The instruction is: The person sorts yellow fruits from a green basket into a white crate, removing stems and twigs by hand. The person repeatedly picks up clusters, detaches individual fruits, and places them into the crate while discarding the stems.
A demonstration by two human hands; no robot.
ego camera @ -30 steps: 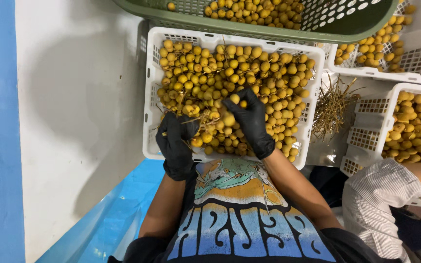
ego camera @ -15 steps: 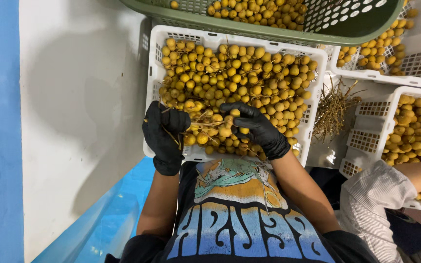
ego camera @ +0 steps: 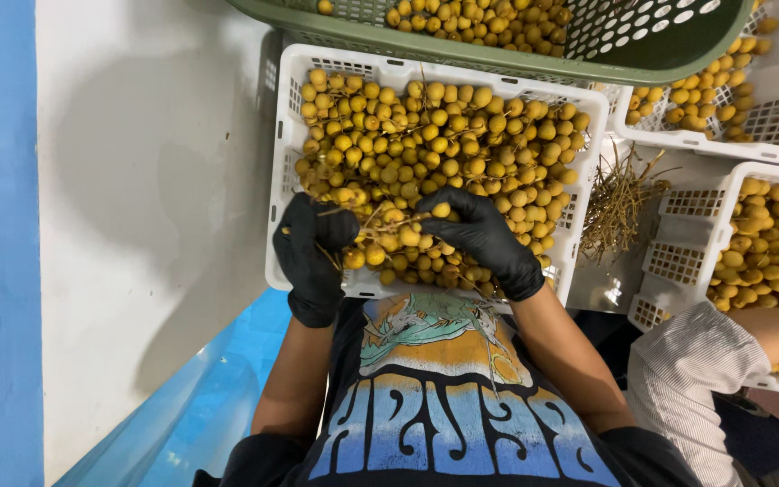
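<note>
A bunch of small yellow fruit [ego camera: 388, 236] on thin brown stems is held just above the near end of a white slotted crate [ego camera: 283, 180], itself heaped with the same loose and stemmed fruit. The left hand [ego camera: 313, 245], in a black glove, is closed round the stem end of the bunch. The right hand [ego camera: 478, 233], also gloved, is pinched on a single fruit at the far side of the bunch, fingertips meeting around it. The two hands are near each other, joined only by the stems between them.

Judgement: to strip cleanly, the stem grip should stay firm while each fruit is twisted off rather than pulled, so skins do not tear and the bunch stays over the crate.

A green basket [ego camera: 498, 56] of fruit overlaps the crate's far edge. To the right lie a pile of bare stems [ego camera: 619, 200] and two further white crates [ego camera: 678, 261] with fruit. Another person's striped sleeve [ego camera: 691, 379] reaches in at lower right. A white wall [ego camera: 146, 225] stands to the left.
</note>
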